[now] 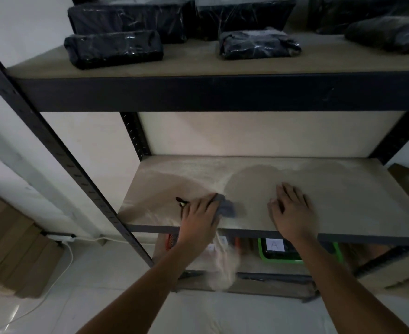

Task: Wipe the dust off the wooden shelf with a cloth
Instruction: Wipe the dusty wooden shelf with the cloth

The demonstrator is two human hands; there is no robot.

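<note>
Wood shelf [343,189]: mid tier of dark metal rack [198,92]; pale dust band along rear and at L side, darker wiped arcs at centre and R.
Cloth [226,208]: grey, bunched, on shelf near front edge, L of centre; part hidden under L hand.
L hand [199,216]: palm down on cloth, fingers [204,201] curled over it, pressing it to the board. Closed on cloth.
R hand [292,208]: flat on bare shelf, palm down, fingers spread, holding nothing. Well apart from L hand and cloth.
Black item [181,201]: small, on shelf just L of L hand; type cannot be told.
Dust cloud [222,263]: pale, blurred, below front edge under L hand.
Top tier: black wrapped packs [114,48].
Bottom tier: green bin [280,257] w/ white label "A".
Floor, L: cardboard boxes [13,249], white cable [61,268].
</note>
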